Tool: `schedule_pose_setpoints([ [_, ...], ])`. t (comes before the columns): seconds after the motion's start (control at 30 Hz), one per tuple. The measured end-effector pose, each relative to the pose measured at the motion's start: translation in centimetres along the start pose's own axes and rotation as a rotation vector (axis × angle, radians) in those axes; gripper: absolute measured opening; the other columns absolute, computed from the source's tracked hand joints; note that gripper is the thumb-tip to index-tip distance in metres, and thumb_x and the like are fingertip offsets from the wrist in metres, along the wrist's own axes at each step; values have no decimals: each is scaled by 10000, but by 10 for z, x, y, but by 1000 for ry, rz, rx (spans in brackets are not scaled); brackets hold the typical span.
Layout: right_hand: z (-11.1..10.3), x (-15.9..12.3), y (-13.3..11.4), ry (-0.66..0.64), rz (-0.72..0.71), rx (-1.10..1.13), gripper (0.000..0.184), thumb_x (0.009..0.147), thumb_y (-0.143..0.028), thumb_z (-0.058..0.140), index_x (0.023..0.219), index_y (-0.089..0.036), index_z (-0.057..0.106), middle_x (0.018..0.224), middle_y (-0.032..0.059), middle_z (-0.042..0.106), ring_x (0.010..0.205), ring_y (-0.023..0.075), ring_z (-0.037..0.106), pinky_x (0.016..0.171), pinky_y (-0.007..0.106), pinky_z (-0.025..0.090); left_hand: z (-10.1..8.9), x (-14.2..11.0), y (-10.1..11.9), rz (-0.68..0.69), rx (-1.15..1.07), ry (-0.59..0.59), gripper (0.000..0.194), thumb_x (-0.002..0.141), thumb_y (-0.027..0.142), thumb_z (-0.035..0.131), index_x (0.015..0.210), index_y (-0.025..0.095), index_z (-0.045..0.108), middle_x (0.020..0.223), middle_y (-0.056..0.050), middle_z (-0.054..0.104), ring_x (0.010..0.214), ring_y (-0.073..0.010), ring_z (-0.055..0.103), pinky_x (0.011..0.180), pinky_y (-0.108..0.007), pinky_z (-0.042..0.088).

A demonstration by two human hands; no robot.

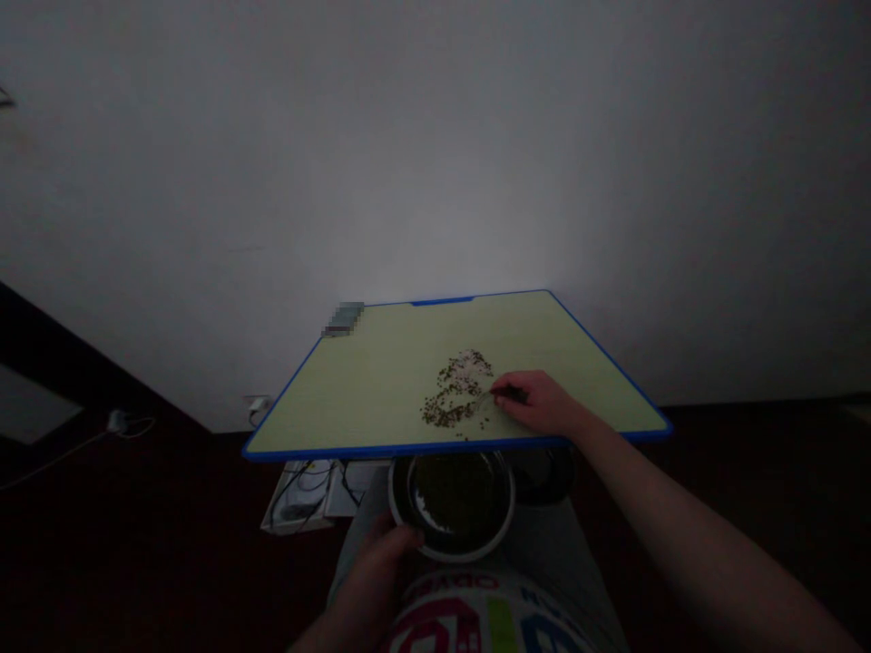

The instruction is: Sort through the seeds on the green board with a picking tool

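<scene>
My left hand (387, 549) is closed on the near left rim of a round bowl (512, 499) on my lap, thumb over the edge. Dark greenish contents, too dim to name, fill much of this bowl. Above the pale tabletop (367, 381), my right hand (534, 399) pinches a small thin utensil with a dark handle (512, 394); its tip reaches toward the loose grains and its kind is unclear. Small dark green-brown beans (445, 413) lie scattered left of that hand. Pale grains (469, 365) are mixed among the beans farther back.
The table has a raised blue edge (408, 449) and stands against a grey wall (435, 145). A blurred-out flat item (344, 319) lies at its far left corner. Below left is a white box with cables (303, 494). A dark round container (544, 476) sits right of the bowl.
</scene>
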State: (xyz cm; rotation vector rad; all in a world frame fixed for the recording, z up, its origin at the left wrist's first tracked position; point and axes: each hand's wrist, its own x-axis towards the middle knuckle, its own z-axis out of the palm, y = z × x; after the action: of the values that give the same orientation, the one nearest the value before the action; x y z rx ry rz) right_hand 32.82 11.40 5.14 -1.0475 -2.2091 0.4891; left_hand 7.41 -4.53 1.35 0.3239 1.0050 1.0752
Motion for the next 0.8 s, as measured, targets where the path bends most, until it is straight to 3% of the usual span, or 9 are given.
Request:
schedule_pose_setpoints([
  [0.23, 1, 1, 0, 7, 3, -11, 214, 817, -222, 550, 964, -161, 694, 880, 68, 719, 769, 179, 644, 706, 285, 479, -5, 2, -2, -2, 0, -5, 609, 596, 30, 597, 1189, 165, 582, 883, -77, 780, 907, -316, 713, 820, -439, 542],
  [0.47, 1, -1, -1, 2, -1, 26, 200, 788, -200, 561, 927, -149, 696, 800, 57, 709, 681, 163, 626, 642, 266, 472, -1, 0, 0, 4, -19, 7, 691, 587, 14, 594, 1254, 185, 540, 867, -66, 781, 881, -307, 718, 827, -442, 536],
  [0.8, 1, 1, 1, -22, -16, 19, 204, 792, -204, 556, 936, -168, 696, 815, 52, 713, 706, 164, 634, 665, 273, 473, -6, 5, -4, 12, -14, 18, 726, 573, 30, 607, 1277, 191, 530, 879, -73, 781, 860, -316, 720, 793, -447, 547],
])
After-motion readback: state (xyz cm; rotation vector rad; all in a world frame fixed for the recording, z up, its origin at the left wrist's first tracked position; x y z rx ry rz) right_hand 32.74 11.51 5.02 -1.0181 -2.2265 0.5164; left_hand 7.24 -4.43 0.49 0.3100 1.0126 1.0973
